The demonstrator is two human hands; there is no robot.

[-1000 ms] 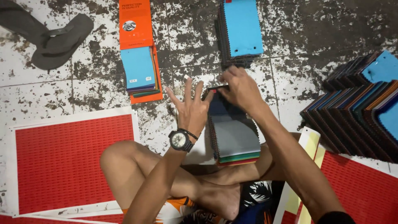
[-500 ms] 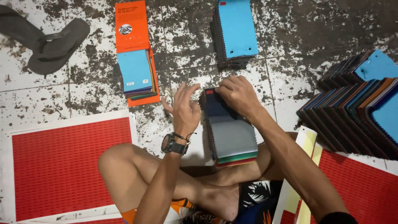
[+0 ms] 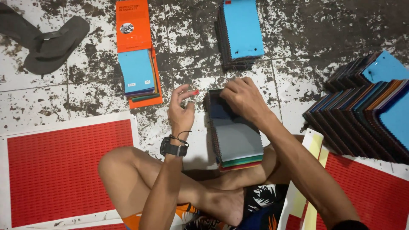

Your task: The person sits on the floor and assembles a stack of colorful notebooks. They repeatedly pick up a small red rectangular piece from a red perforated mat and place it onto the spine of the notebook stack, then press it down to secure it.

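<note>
Stained tile floor (image 3: 298,38), swatch stacks (image 3: 240,32) (mostly blue-topped), grey sandal (image 3: 53,44), red sheets (image 3: 64,170)

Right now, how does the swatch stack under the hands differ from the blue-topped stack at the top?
The swatch stack under the hands shows a grey top sheet; the blue-topped stack shows bright blue. The right hand presses on the grey one; the blue one lies untouched. Both are bound fabric-sample stacks on the tiled floor.

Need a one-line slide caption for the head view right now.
Right hand presses a fabric swatch stack on the floor; left hand pinches a small red piece.
</note>
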